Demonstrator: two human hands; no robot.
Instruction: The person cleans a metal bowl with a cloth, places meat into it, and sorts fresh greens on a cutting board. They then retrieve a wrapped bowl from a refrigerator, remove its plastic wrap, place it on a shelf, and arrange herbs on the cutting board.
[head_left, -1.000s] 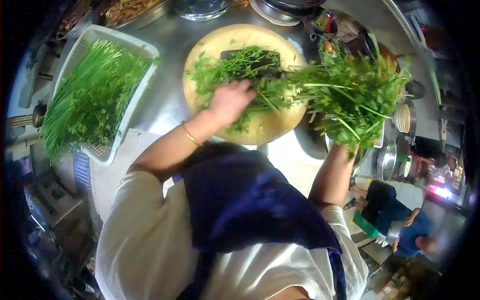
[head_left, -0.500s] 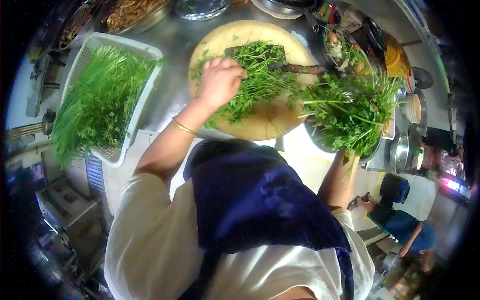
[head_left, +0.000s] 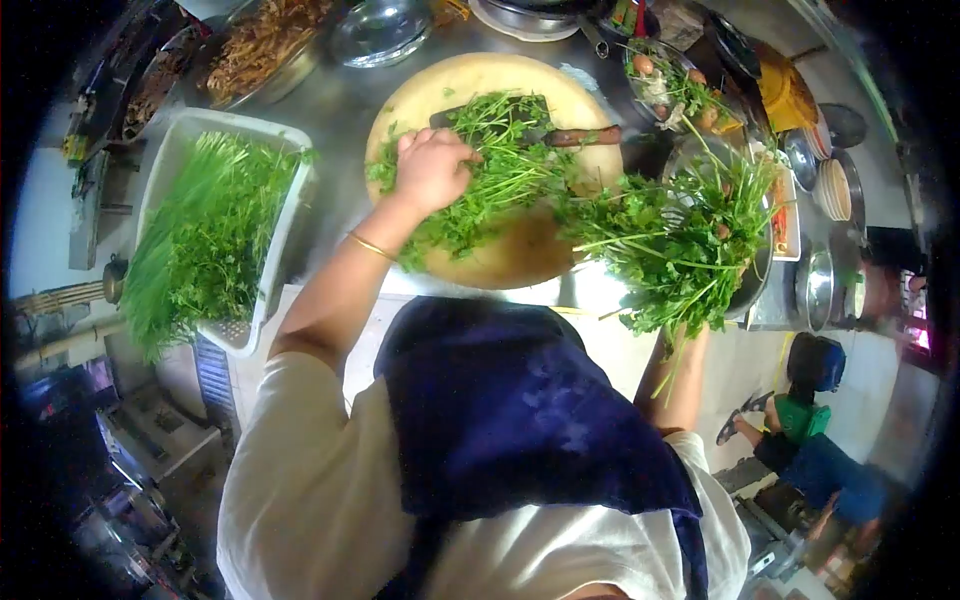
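Head view: herbs lie on the round board; best keep fingers clear of the knife among them. The left hand arches palm-down over their edge, fingers curled, pinch unclear. The right forearm reaches under a leafy bunch; leaves hide that grip.

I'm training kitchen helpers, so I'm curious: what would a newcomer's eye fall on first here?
Probably the big bunch of leafy herbs at the end of the right forearm, by the right edge of the round chopping board. Next, the left hand over the herbs on that board, where a cleaver lies partly covered. Then the white plastic basket of greens on the left.
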